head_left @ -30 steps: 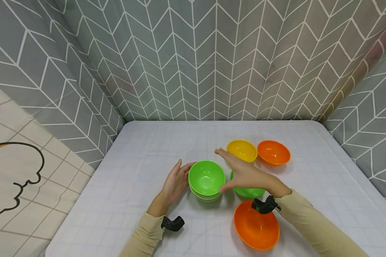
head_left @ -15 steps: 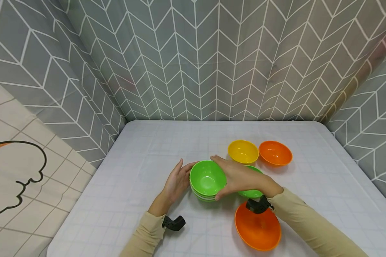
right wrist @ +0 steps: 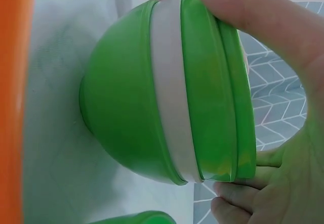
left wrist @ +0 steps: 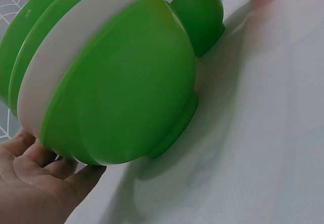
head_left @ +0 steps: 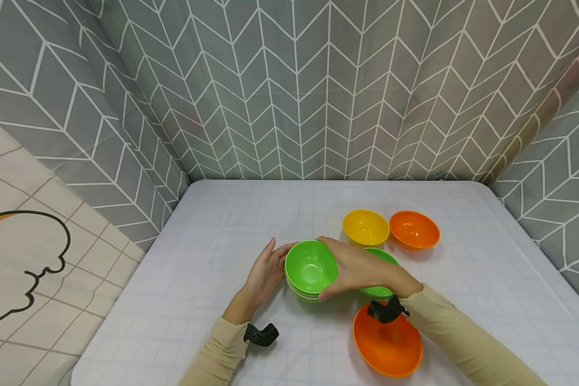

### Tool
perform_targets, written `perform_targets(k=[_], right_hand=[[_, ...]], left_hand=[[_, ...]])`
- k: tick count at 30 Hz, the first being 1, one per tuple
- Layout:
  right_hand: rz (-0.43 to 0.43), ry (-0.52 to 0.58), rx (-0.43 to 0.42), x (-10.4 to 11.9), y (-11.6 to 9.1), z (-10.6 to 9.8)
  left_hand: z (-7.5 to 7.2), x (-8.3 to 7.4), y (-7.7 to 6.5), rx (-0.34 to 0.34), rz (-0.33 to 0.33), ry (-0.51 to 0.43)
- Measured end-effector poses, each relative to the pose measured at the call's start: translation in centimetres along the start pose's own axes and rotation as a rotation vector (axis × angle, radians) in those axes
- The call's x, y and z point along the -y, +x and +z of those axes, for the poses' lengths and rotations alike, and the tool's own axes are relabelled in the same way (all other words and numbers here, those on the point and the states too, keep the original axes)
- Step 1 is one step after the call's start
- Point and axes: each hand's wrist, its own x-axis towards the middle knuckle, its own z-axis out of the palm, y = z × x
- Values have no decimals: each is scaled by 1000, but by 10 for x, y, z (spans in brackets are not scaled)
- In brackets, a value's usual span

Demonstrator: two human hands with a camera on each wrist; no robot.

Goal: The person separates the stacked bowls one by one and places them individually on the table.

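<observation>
A stack of nested plastic bowls [head_left: 311,271], green on top and bottom with a white one showing between them, stands on the white grid-patterned table [head_left: 212,236] between the two hands. The left hand [head_left: 265,272] lies against the stack's left side, fingers fairly straight and touching the rims; the left wrist view shows its fingertips [left wrist: 48,158] under the lower green bowl's edge. The right hand [head_left: 357,268] curls round the stack's right side, thumb at the near rim and fingers over the far rim, gripping it; the right wrist view shows the thumb [right wrist: 263,19] pressed on the top green rims. Behind the right hand sits a single green plastic bowl [head_left: 378,289], partly hidden. Beyond the right hand are a yellow plastic bowl [head_left: 365,227] and a small orange plastic bowl [head_left: 414,229], just beside each other. Under the right wrist lies a larger orange plastic bowl [head_left: 388,346].
</observation>
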Motion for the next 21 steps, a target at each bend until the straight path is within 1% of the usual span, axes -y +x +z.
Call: perform_targets(k=[5, 12, 18, 21], right_hand=[[28, 28, -7, 0, -2, 0], [133, 51, -24, 5, -6, -9], [144, 53, -49, 11, -13, -22], [160, 37, -66, 12, -18, -28]], left_hand=[[1, 1, 1, 4, -3, 7], [3, 0, 2, -14, -16, 6], [3, -1, 1, -21, -11, -10], [2, -1, 1, -8, -3, -10]])
